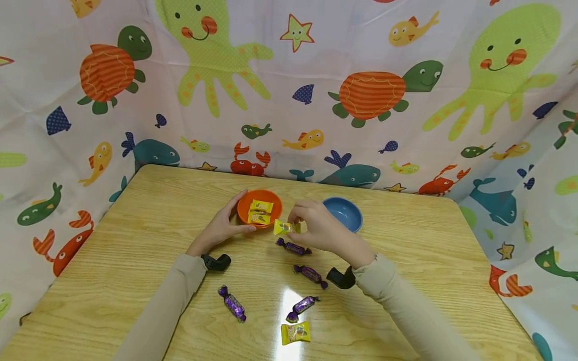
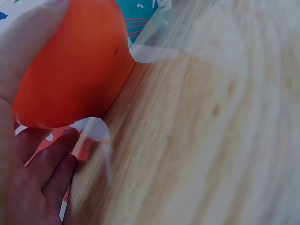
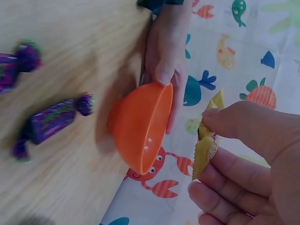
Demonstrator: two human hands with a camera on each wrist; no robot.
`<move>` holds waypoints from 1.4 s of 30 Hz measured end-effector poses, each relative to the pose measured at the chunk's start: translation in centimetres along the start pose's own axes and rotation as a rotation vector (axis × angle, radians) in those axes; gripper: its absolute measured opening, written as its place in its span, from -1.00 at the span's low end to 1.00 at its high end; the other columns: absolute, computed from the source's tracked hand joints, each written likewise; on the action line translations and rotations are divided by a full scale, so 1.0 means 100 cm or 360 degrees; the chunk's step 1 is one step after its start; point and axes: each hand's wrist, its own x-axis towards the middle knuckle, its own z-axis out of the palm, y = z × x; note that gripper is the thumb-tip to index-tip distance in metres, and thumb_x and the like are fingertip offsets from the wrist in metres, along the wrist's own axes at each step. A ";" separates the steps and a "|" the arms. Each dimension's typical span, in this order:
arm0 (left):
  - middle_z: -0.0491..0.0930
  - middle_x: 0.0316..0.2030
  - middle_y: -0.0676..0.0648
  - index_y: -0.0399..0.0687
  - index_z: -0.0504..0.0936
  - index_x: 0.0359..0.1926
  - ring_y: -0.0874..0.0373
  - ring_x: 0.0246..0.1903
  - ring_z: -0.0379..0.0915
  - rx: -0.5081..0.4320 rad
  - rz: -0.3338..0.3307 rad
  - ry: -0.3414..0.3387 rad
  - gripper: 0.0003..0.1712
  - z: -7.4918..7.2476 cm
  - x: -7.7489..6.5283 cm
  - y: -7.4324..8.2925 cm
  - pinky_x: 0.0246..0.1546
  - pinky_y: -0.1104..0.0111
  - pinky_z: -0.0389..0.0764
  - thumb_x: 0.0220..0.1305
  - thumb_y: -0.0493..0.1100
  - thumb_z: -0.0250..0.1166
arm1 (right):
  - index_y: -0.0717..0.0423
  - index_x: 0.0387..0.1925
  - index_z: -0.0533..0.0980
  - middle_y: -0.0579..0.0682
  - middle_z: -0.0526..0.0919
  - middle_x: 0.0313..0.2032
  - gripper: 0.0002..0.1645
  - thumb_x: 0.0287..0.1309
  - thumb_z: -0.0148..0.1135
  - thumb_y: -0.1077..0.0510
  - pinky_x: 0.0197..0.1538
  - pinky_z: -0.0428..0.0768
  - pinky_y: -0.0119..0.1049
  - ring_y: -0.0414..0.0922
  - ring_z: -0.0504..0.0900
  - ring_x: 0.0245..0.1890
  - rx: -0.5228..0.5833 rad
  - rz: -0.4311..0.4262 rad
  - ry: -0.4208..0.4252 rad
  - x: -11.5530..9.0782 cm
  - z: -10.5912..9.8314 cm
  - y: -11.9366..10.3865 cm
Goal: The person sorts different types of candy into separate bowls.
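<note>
My left hand point(image 1: 223, 224) holds the orange bowl point(image 1: 276, 203) at its left side, thumb at the near rim and fingers round the far side. Several yellow-wrapped candies point(image 1: 260, 212) lie in that bowl. Between thumb and fingers, my right hand point(image 1: 319, 226) pinches another yellow-wrapped candy point(image 1: 282, 227), just above the table at the bowl's right edge. The right wrist view shows this candy point(image 3: 206, 140) held apart from the bowl point(image 3: 140, 124). In the left wrist view the bowl point(image 2: 79, 65) stands on the table with my fingers point(image 2: 54, 157) beside it.
Purple-wrapped candies point(image 1: 310, 276) lie scattered on the wooden table point(image 1: 406, 240), one just below my right hand. A single yellow candy point(image 1: 295, 332) lies near the front. The blue bowl point(image 1: 346, 213) stands behind my right hand. A sea-animal curtain point(image 1: 289, 115) borders the table.
</note>
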 end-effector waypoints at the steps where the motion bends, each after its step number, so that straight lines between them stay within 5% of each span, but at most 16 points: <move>1: -0.08 0.55 0.06 0.17 -0.07 0.59 0.08 0.52 -0.19 0.0004 0.0007 0.0001 0.18 0.000 0.000 0.000 0.48 0.01 -0.15 0.13 -0.03 0.52 | 0.13 -0.31 0.63 -0.05 0.60 -0.31 -0.80 0.02 0.48 0.17 -0.07 0.53 -0.18 -0.09 0.59 -0.25 0.0002 0.0007 0.0003 0.006 0.002 0.000; 8: -0.08 0.55 0.09 0.23 -0.07 0.59 0.09 0.52 -0.19 -0.0021 0.0007 -0.0013 0.15 0.001 0.000 0.001 0.48 -0.01 -0.18 0.17 -0.06 0.49 | 0.15 -0.31 0.64 -0.04 0.57 -0.33 -0.79 0.01 0.49 0.18 -0.16 0.58 -0.30 -0.08 0.59 -0.26 0.0005 0.0054 0.0050 0.039 0.017 0.006; 14: -0.09 0.56 -0.03 0.00 -0.09 0.59 0.00 0.52 -0.18 -0.0034 0.0014 -0.0051 0.15 0.001 -0.004 0.022 0.48 -0.03 -0.16 0.19 -0.15 0.48 | 0.14 -0.29 0.65 -0.05 0.56 -0.33 -0.77 0.03 0.47 0.12 -0.17 0.56 -0.31 -0.14 0.54 -0.30 -0.0085 0.0140 0.0033 0.061 0.034 0.013; 21: -0.08 0.55 -0.03 -0.01 -0.07 0.59 -0.01 0.52 -0.18 -0.0046 0.0011 -0.0048 0.13 -0.001 -0.008 0.031 0.48 0.00 -0.15 0.19 -0.13 0.48 | 0.11 -0.30 0.67 -0.07 0.58 -0.34 -0.78 0.06 0.49 0.08 -0.02 0.48 -0.20 -0.13 0.52 -0.28 -0.0176 0.0203 -0.0070 0.080 0.055 0.022; 31: -0.09 0.56 -0.02 -0.01 -0.08 0.59 0.03 0.52 -0.18 -0.0034 -0.0020 -0.0045 0.16 0.000 -0.009 0.032 0.49 0.04 -0.15 0.16 -0.08 0.50 | 0.03 -0.28 0.74 -0.10 0.69 -0.29 -0.83 0.09 0.48 0.08 0.15 0.39 -0.12 -0.09 0.52 -0.14 -0.0290 0.0313 -0.0253 0.090 0.068 0.025; 42: -0.11 0.56 -0.01 0.01 -0.09 0.59 -0.01 0.52 -0.20 -0.0072 -0.0046 -0.0051 0.15 -0.001 -0.011 0.033 0.48 0.00 -0.18 0.19 -0.10 0.48 | 0.02 -0.28 0.74 -0.13 0.69 -0.31 -0.82 0.10 0.48 0.05 0.15 0.38 -0.12 -0.11 0.50 -0.16 -0.0301 0.0303 -0.0245 0.090 0.072 0.025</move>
